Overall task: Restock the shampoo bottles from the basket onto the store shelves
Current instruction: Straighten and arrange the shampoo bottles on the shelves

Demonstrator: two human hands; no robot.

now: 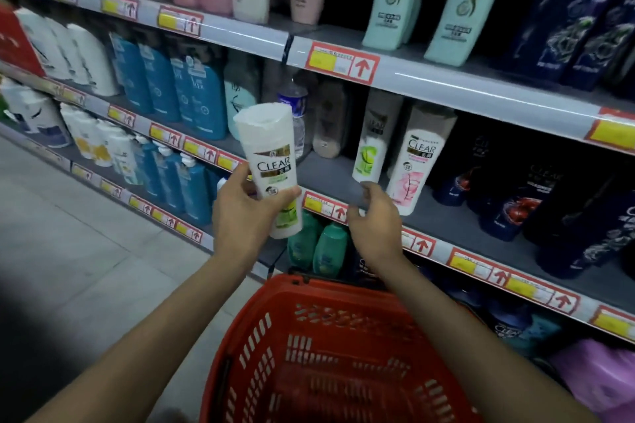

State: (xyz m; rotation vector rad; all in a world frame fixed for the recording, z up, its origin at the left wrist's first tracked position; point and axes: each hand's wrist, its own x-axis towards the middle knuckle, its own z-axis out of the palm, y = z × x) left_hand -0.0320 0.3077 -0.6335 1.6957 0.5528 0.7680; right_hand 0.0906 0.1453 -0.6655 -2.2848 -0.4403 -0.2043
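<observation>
Our left grip (240, 213) clamps the white Clear bottle (271, 148), our right grip (374, 220) loose, empty; we could knock over the shelved twin (369, 154) placing it.

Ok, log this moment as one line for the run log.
phase: shelving | left hand: grips white CLEAR bottle | right hand: empty, by shelf edge | red basket: no bottles visible

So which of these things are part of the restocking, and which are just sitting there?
Part of the job: white bottle in the left hand, red basket, middle shelf, matching green-label bottle.
Just there: water bottle, blue bottles, purple bag.
</observation>
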